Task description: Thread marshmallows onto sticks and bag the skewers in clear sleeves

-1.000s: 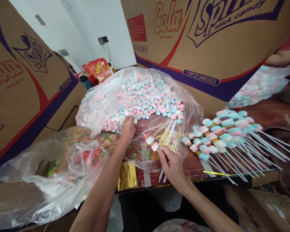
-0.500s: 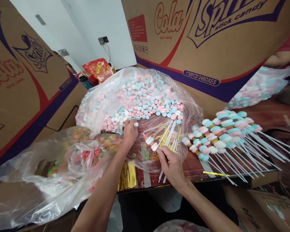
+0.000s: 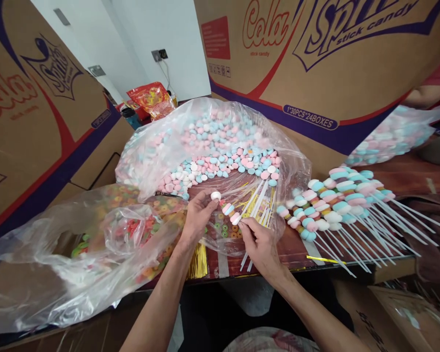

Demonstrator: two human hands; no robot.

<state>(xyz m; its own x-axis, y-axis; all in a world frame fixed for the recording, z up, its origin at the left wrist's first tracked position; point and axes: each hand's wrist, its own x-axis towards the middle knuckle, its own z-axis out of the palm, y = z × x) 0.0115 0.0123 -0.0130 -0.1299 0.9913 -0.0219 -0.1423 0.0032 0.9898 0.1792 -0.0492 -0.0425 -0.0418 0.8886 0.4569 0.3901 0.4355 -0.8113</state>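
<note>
Pinched in my left hand (image 3: pixel 200 211) is a white marshmallow (image 3: pixel 215 195), close to the tip of a candy skewer (image 3: pixel 230 213). My right hand (image 3: pixel 258 240) is closed on that skewer just below its lowest candy; pink, blue and white marshmallows and darker ring candies are threaded on it. Beyond both hands, an open clear bag (image 3: pixel 214 124) spills pink, blue and white marshmallows (image 3: pixel 238 161) onto the table. Bare white sticks (image 3: pixel 258 203) and gold ties lie beside my right hand, with green and orange ring candies (image 3: pixel 224 230) under the plastic.
Several finished marshmallow skewers (image 3: pixel 333 200) are piled at right. A clear bag of gummy candies (image 3: pixel 132 234) covers the left side. Large cardboard boxes (image 3: pixel 256 88) stand behind. A gold fringe bundle (image 3: pixel 198 261) hangs at the table's front edge. Another person's arm (image 3: pixel 430 95) shows at far right.
My left hand has drawn back from the marshmallow pile toward the skewer tip, bringing a white marshmallow. My right hand still holds the skewer in nearly the same place.
</note>
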